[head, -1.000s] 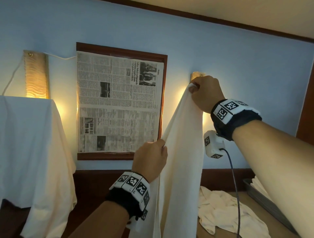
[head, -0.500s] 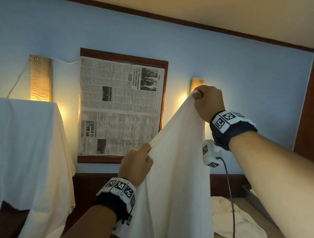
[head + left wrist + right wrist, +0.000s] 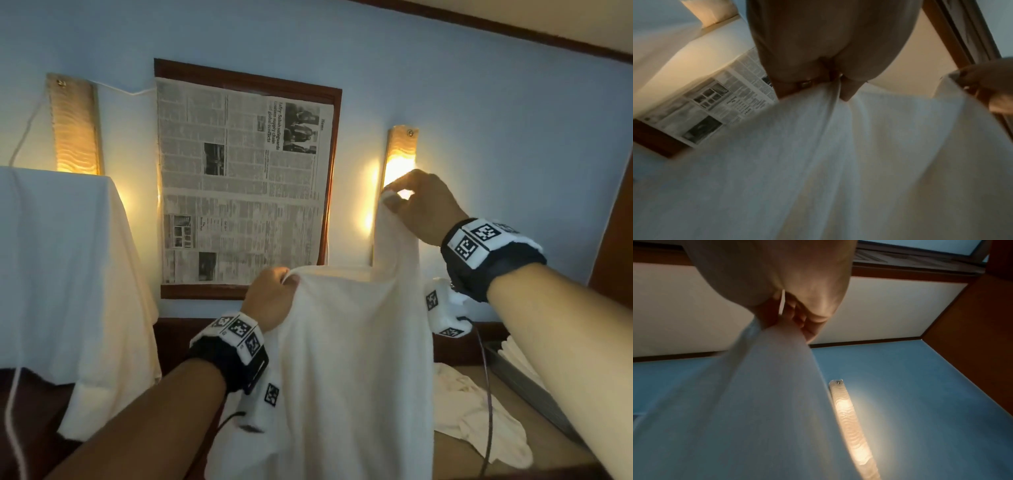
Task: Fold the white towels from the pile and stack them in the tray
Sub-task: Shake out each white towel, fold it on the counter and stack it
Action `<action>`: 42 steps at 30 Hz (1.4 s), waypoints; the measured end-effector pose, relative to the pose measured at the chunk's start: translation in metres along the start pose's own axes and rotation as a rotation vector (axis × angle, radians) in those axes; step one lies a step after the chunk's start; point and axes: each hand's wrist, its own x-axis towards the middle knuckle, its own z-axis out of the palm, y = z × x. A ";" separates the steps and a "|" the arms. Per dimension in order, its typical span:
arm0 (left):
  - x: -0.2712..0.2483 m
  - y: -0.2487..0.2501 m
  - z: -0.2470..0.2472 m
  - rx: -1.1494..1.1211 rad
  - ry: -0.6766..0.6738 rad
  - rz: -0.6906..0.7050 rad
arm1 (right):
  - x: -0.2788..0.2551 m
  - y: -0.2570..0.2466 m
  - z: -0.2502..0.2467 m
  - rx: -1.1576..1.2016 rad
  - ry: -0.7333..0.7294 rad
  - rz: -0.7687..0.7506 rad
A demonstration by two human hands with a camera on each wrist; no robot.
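A white towel [image 3: 346,370] is held up in the air in front of the person, hanging down over the near part of the worktop [image 3: 455,459]. Its top edge is gripped at one point by the left hand [image 3: 270,301], whose fingers [image 3: 847,91] are curled and pressed together on a bunch of the cloth. A corner of the same towel is pinched higher up by the right hand [image 3: 424,209], between thumb and fingertips, with the remaining fingers loosely curled; between the two hands the edge runs level from the left hand and then rises steeply to the right hand. Beyond the towel, a crumpled pile of white towels [image 3: 476,414] is seen lying on the worktop, and a metal tray [image 3: 527,390] with white cloth in it is set along the worktop's right edge. Farther back, on the blue wall, a framed newspaper [image 3: 239,178] is hung between two lit wall lamps [image 3: 399,161], and a white sheet [image 3: 58,260] is draped over something at the left.
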 end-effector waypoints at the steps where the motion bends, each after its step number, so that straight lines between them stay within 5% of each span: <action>1: 0.005 0.008 0.001 0.012 -0.021 0.028 | -0.009 -0.006 0.006 0.023 -0.180 -0.037; 4: 0.015 0.026 0.001 0.040 -0.068 0.107 | -0.047 -0.027 0.034 -0.006 -0.690 -0.116; 6: 0.015 0.032 -0.007 0.057 -0.065 0.182 | -0.070 -0.035 0.059 -0.085 -0.807 -0.193; 11: 0.003 0.023 -0.040 0.112 0.000 0.296 | -0.073 -0.052 0.074 -0.058 -0.550 -0.191; 23: -0.072 -0.108 -0.089 0.238 0.095 -0.147 | -0.009 -0.134 0.058 0.030 -0.197 -0.247; 28: -0.089 -0.130 -0.115 0.290 0.098 -0.208 | -0.003 -0.137 0.056 -0.010 -0.162 -0.199; 36: -0.097 -0.137 -0.183 0.743 0.195 -0.130 | -0.006 -0.116 0.066 -0.079 -0.181 0.037; 42: -0.099 -0.145 -0.218 0.026 0.456 -0.019 | -0.023 -0.098 0.076 -0.053 -0.233 0.099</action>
